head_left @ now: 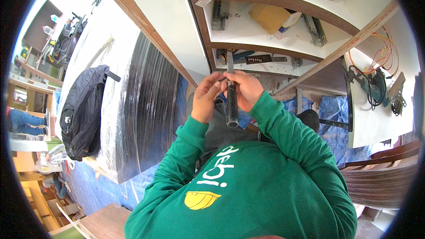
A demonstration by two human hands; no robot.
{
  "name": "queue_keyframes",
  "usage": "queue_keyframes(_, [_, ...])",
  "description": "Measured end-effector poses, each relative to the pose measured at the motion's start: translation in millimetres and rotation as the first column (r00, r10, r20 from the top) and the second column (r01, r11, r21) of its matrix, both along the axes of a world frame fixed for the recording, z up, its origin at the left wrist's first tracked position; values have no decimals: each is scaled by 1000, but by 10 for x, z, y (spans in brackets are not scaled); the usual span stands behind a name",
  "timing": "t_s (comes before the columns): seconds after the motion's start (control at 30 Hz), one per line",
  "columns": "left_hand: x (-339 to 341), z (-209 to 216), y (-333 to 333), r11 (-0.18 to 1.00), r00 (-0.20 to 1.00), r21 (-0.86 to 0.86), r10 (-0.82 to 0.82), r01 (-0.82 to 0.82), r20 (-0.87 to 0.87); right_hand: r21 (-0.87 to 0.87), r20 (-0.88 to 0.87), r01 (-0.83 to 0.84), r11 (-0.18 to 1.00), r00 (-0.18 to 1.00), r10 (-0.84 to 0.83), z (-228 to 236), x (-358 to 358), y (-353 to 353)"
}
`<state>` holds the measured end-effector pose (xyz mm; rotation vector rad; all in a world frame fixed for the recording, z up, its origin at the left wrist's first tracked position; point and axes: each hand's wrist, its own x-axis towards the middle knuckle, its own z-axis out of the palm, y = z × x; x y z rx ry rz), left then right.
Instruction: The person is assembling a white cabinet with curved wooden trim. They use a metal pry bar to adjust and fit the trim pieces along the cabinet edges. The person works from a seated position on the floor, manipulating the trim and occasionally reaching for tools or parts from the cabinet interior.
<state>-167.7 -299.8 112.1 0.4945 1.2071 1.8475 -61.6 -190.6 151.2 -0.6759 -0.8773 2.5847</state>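
My right hand (249, 89) is closed round a hammer (231, 106) with a black grip and a bare metal shaft. Its grip end points back toward my body, and the far end of the shaft blends into the shelf clutter, so its head is unclear. Close beside it, my left hand (206, 98) has thumb and fingers pinched together, almost touching the right fingertips. Whatever it pinches, if anything, is too small to make out. Both hands are held in front of a white cabinet (283, 31) with dark brown shelf edges.
Metal drawer slides (314, 31) and a yellowish packet (268, 17) lie on a shelf. A wooden-edged panel (146, 22) stands to my left, beside a wrapped stack (146, 102) bearing a black jacket (84, 110). At right, a corded power tool (376, 87) rests on a white board (365, 124).
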Motion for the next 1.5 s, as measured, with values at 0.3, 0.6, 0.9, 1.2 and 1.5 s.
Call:
queue_keyframes(0.3, [-82,446,-296,985,996,162,68,-59,-52,31,44,6,1000,999,-7,99,-403,-6])
queue_keyframes(0.6, [93,960,-440,997,994,71,12,-4,-108,48,105,45,998,993,-49,6,-638,28])
queue_keyframes(0.9, [103,1023,-383,998,995,-55,-6,12,97,11,113,120,993,986,-121,-80,-706,-70])
queue_keyframes(1.2, [-90,863,18,997,988,23,-72,70,134,32,139,236,971,961,-239,-313,-809,292])
queue_keyframes(1.5, [-23,870,-255,995,980,99,-38,19,197,445,67,179,877,971,-232,-333,-782,55])
